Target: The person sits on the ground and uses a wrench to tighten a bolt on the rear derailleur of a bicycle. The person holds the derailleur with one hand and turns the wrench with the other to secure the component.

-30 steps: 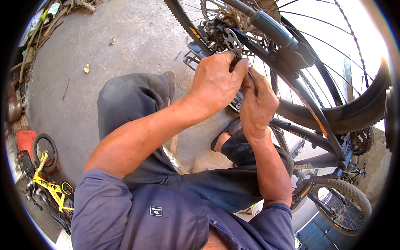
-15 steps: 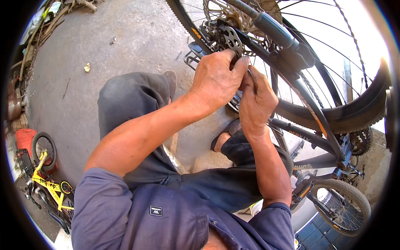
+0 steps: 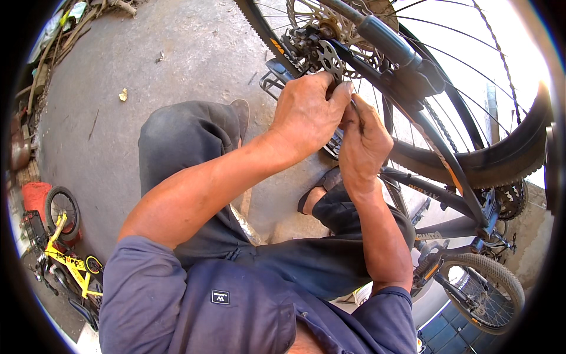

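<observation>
My left hand [image 3: 306, 112] is closed just below a flat silver plate with holes [image 3: 331, 60], its thumb and fingers pinched at the plate's lower end. Pressed close beside it, my right hand [image 3: 364, 141] is closed too, thumb against bent fingers. What lies between the fingertips is mostly hidden. Both hands are beside the wheel hub [image 3: 330, 28] of a dark bicycle, where a brake disc [image 3: 354, 41] and a small black mechanism [image 3: 303, 44] show. Just right of the hands runs a dark frame tube [image 3: 407, 109].
The bicycle's large tyre [image 3: 501, 168] curves along the right, with its second wheel [image 3: 486, 292] lower down. A yellow bicycle [image 3: 71, 262] and a red bucket-like object [image 3: 36, 197] are at the left. Sticks and scraps [image 3: 44, 65] line the far left of the concrete floor [image 3: 177, 53].
The plate with holes looks turned slightly, showing more edge-on. Both hands keep nearly the same place and grip.
</observation>
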Tool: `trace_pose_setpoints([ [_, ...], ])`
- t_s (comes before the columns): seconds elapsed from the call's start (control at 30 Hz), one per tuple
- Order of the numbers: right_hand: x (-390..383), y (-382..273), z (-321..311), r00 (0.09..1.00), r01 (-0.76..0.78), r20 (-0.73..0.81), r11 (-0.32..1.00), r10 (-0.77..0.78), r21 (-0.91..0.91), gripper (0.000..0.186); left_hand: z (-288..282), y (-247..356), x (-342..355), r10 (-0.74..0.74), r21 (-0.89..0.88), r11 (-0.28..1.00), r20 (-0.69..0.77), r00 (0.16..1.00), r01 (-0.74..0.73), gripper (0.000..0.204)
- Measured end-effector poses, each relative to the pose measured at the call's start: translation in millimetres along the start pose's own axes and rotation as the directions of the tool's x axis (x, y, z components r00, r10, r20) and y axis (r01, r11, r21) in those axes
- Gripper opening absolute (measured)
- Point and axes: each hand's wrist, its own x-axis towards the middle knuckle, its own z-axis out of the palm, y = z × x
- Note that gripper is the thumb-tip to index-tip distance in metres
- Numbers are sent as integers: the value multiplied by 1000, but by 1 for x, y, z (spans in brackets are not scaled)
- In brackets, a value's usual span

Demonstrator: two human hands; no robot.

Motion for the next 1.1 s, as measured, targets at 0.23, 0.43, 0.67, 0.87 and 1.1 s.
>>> trace_pose_setpoints([
  [0.23,4,2,5,999,-36,15,999,36,1,25,-1,3,3,-48,-51,998,-9,999,48,39],
  [0.43,3,1,5,1000,-5,-17,1000,5,19,24,-1,-2,4,23,-15,1000,-20,1000,-23,37],
  [0.67,4,-8,0,999,-3,-39,999,2,-32,26,-3,9,-1,185,88,980,-52,981,-180,36],
  [0.87,0,-2,-3,1000,-4,-1,1000,3,-29,26,1,2,-2,45,26,999,-13,999,-45,37],
  [1.1,3,-1,3,999,-33,6,999,33,-5,26,1,-2,2,-5,13,1000,-11,1000,5,36],
])
